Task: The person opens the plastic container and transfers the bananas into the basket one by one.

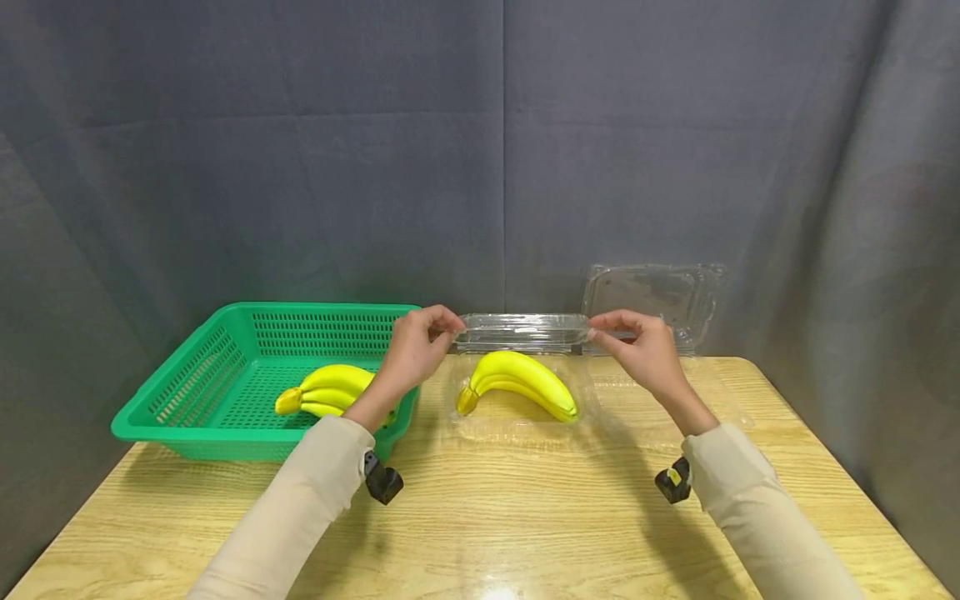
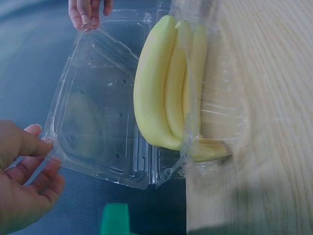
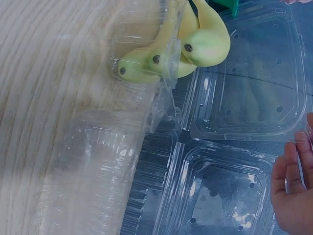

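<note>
A clear plastic clamshell container [image 1: 480, 429] stands on the table with a bunch of bananas [image 1: 525, 375] in its base. Its raised lid [image 1: 522, 331] is held at both corners. My left hand [image 1: 418, 346] pinches the left corner between thumb and fingers, as the left wrist view also shows at the lid's edge [image 2: 61, 103]. At the opposite corner my right hand [image 1: 637, 342] pinches the lid the same way. In the right wrist view the banana tips [image 3: 156, 59] show behind the clear base wall.
On the left a green basket [image 1: 187, 433] holds another bunch of bananas [image 1: 330, 387]. A second clear clamshell container [image 1: 660, 408] lies open to the right, its lid [image 1: 652, 300] upright at the back. A grey curtain [image 1: 480, 167] hangs behind the wooden table [image 1: 525, 517].
</note>
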The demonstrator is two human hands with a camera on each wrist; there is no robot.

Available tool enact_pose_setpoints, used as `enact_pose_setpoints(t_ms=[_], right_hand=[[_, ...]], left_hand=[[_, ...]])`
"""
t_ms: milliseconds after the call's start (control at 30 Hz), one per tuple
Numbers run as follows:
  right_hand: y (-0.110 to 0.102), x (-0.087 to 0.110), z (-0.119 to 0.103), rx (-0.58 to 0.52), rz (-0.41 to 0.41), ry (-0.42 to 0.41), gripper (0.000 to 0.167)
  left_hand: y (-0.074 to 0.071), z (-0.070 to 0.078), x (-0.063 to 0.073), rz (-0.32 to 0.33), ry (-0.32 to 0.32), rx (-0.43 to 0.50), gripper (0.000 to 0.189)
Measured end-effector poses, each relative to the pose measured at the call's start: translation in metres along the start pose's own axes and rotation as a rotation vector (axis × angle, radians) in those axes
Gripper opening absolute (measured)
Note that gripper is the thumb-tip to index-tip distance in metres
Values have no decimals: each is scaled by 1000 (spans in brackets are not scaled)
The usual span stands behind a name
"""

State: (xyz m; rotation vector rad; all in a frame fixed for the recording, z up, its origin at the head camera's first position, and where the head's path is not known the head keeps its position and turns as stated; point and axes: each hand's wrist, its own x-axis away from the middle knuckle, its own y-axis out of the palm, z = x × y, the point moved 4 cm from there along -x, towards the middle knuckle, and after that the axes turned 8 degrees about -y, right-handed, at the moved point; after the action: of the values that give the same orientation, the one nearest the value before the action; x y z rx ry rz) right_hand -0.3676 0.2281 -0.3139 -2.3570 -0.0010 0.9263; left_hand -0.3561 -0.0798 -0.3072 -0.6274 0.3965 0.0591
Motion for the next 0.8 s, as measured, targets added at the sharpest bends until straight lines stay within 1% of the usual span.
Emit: enact_pose_setpoints(t_ms=[200, 300, 433, 567, 800], right_hand=[[-1, -6, 1, -5, 10, 18, 19], [-1, -10, 3, -20, 18, 26, 23], [-2, -15, 6, -48, 36, 60, 27], [-2, -20, 9, -67, 61, 100, 27], [0, -26, 9, -112, 85, 112, 25]], left_hand=[[-2, -1, -7, 25, -57, 44, 11], [-3, -1, -10, 30, -73, 66, 11], [-4, -1, -15, 36, -99, 107, 13], [-5, -2, -19, 40, -134, 143, 15], [-4, -4, -23, 38, -181, 174, 17]])
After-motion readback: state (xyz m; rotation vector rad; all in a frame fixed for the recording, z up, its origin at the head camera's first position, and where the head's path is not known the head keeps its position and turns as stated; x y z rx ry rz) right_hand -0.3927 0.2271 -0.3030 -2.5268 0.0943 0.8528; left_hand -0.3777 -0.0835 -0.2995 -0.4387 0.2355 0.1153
